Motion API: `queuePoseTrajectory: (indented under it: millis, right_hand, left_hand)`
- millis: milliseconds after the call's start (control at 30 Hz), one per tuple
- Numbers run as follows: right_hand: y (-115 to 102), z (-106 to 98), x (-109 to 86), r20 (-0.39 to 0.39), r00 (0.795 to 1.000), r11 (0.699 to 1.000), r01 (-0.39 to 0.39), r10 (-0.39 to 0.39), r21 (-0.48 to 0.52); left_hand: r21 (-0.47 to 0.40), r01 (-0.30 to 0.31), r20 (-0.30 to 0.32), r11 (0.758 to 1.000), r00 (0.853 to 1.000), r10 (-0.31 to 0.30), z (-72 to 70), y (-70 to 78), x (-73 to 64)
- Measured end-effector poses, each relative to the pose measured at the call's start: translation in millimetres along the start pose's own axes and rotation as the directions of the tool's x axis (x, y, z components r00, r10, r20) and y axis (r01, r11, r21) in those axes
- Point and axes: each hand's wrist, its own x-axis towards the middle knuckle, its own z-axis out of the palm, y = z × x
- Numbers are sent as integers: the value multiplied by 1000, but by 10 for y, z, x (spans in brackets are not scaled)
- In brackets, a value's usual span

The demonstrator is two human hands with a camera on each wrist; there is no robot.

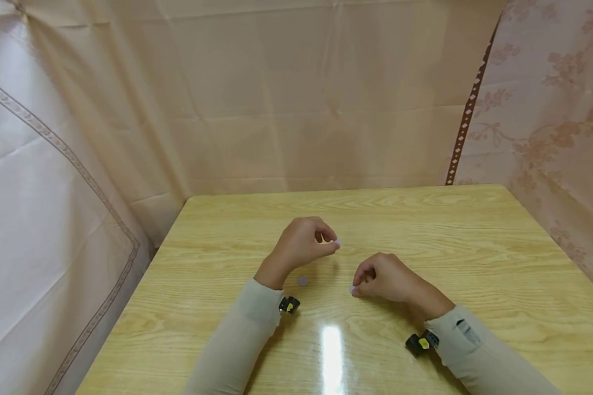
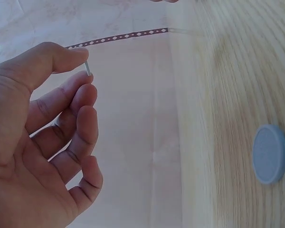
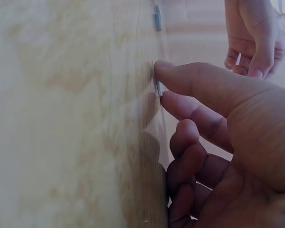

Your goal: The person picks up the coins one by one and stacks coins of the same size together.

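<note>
My left hand (image 1: 300, 242) is raised over the table and pinches a small pale disc (image 1: 338, 242) between thumb and index finger. In the left wrist view this disc (image 2: 88, 69) shows edge-on as a thin sliver, with the other fingers curled loosely below. Closer to me and to the right, my right hand (image 1: 392, 278) pinches another pale disc (image 1: 352, 288) by thumb and fingertip, low at the tabletop in the right wrist view. A third disc (image 1: 303, 281) lies flat on the table near the left wrist; up close this disc (image 2: 270, 154) is round, blue-grey and has a raised rim.
The light wood-grain table (image 1: 217, 219) has rounded far corners. A beige cloth (image 1: 301, 99) hangs behind it, with a white cloth (image 1: 34, 208) at left and a floral one (image 1: 563, 142) at right. Dark wrist cameras (image 1: 419, 344) sit at both sleeve cuffs.
</note>
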Motion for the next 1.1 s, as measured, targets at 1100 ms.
queuePoseTrajectory:
  millis: [1100]
  right_hand:
    - [-42,3,23,22,1000,1000,-8,8,27]
  left_hand:
    - [-11,-26,367,1000,930,28,291,51,-48]
